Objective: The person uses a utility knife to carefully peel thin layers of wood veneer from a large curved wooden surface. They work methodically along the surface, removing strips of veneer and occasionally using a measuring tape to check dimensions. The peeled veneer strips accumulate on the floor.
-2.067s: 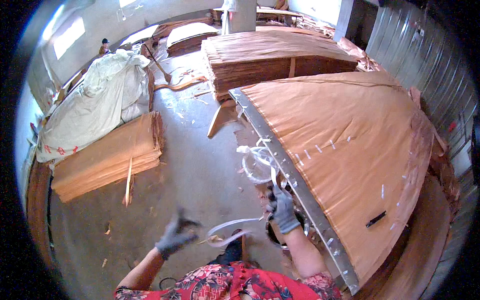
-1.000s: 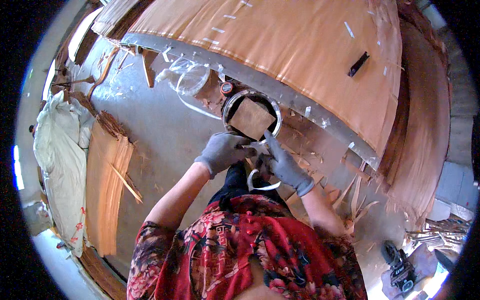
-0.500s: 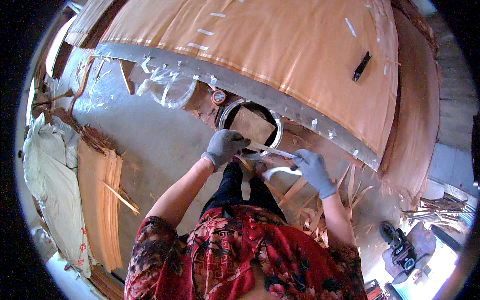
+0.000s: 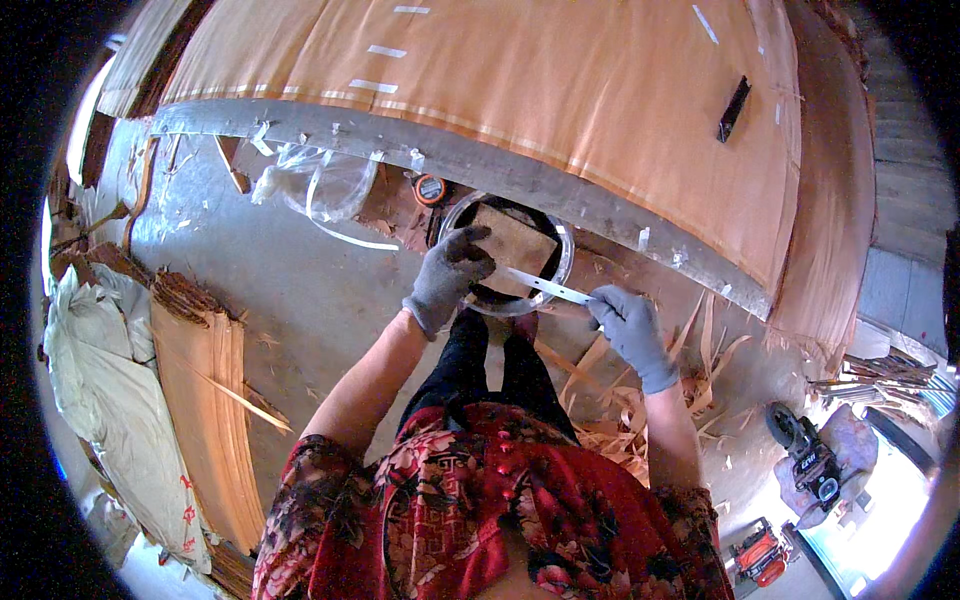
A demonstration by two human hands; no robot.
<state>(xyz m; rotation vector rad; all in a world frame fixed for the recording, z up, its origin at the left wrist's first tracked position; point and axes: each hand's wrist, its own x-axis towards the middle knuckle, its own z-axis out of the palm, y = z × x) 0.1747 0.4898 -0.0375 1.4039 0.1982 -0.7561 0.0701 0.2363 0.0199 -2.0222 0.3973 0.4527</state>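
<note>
Pinching a white perforated tape strip [image 4: 548, 287] in the gloved right hand [image 4: 632, 330], slanted over a round tub [image 4: 567, 250]. Holding the gloved left hand [image 4: 446, 278] near the free end, part-curled; cannot tell if gripping. Seemingly handling the strip, calling next for a steady pinch. Beyond, facing a tape measure [image 4: 430, 190], then wood veneer [image 4: 540, 90] bearing 3 tape pieces [image 4: 387, 51] at left.

Red characters [image 4: 188, 514] on pale cover [image 4: 112, 395]; white lettering [image 4: 807, 464] on black machine [image 4: 818, 484]

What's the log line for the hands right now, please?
right hand: gripping white strip | left hand: near strip's other end, contact unclear | round container: under strip, brown square piece inside
</note>
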